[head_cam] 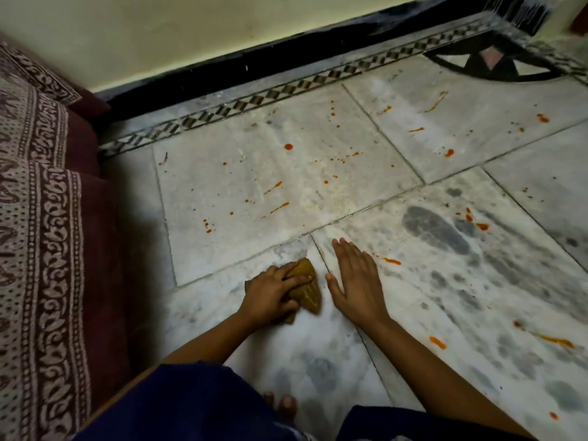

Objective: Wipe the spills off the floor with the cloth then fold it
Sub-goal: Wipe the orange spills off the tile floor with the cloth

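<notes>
Down on the marble floor (318,338), the person's left hand (270,296) presses a bunched brown cloth (307,289) against the tile. Its grip is closed around the cloth: the fingers curl over the top of the wad and the rest of the fabric pokes out beyond them and beneath the palm. The cloth lies on the near tile, just left of a grout line, close to the person's knees.

Just beside it, across that grout line, the right hand (354,278) lies flat on the floor with its fingers straight and spread; its grip is wide and holds nothing. The two hands are near each other but not touching.

Orange-red spills (288,147) dot and streak the tiles ahead of the hands and off to the right. One short streak (393,261) lies just right of the right hand, and others lie farther right along the near tiles.

A dark blue garment (191,405) covers the person's legs at the bottom edge, with bare toes (286,405) showing between them. At the left stands a bed or cushion draped in patterned maroon fabric (41,218). A checkered border strip (286,90) runs along the black skirting under the pale wall.
</notes>
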Available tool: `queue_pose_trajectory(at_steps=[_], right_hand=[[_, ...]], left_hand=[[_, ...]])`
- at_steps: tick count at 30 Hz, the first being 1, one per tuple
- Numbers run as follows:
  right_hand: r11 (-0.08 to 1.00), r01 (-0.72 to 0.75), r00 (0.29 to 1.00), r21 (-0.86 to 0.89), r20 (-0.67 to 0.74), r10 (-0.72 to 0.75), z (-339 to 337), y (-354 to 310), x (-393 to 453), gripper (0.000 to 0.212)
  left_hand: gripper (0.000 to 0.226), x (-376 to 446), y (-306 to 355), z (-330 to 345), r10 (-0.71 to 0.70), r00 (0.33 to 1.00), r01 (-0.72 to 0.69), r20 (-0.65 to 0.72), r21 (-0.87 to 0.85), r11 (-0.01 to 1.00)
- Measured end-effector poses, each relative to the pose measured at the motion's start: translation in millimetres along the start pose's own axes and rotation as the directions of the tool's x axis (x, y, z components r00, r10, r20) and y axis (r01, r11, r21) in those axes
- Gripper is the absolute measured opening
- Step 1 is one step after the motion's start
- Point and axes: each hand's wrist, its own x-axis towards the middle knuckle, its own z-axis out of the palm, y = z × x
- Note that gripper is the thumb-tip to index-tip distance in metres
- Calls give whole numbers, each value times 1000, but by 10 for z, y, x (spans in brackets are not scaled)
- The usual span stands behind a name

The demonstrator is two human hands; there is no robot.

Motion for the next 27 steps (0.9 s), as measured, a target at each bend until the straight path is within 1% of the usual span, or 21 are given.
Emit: queue_pose_trajectory(at_steps=[1,3,5,7,11,15,17,20,21,22,24,25,27], right_hand=[[1000,7,1000,15,5,-7,24,-24,40,61],[998,-5,1000,69,27,3,68,-89,141,64],[990,-40,999,134,31,36,88,-179,257,69],[988,-27,998,150,66,17,101,-261,354,73],[992,59,995,114,70,-67,135,-349,593,72],[997,72,995,31,68,-74,258,-330,802,70],[998,63,995,-11,74,-62,366,-282,870,76],[996,71,993,-61,102,-65,525,-178,923,82],[994,69,992,-81,112,-60,580,-145,945,82],[992,66,991,-106,124,-53,623,-106,959,81],[985,63,987,-158,153,-38,679,-60,989,76],[983,65,986,-173,161,-37,684,-50,999,73],[983,51,986,-176,166,-21,714,-25,1025,76]], left_hand=[[64,6,-41,-66,-20,1000,20,1,-23,1000],[64,-49,-120,-237,-86,993,79,-82,-81,994],[67,-133,-274,-412,-175,972,154,-156,-136,979],[70,-233,-493,-583,-260,945,230,-198,-163,960],[73,-356,-962,-846,-371,892,334,-258,-178,926],[78,-296,-1222,-887,-460,825,399,-329,-237,886],[79,-148,-1376,-817,-500,807,434,-315,-259,863],[63,153,-1599,-671,-550,782,455,-294,-336,825],[60,260,-1658,-617,-560,779,470,-282,-329,819],[61,351,-1682,-569,-572,774,494,-271,-307,814],[74,507,-1667,-482,-578,783,529,-229,-244,813],[79,540,-1599,-454,-557,802,520,-218,-205,829],[77,504,-1509,-348,-449,870,434,-203,-119,893]])
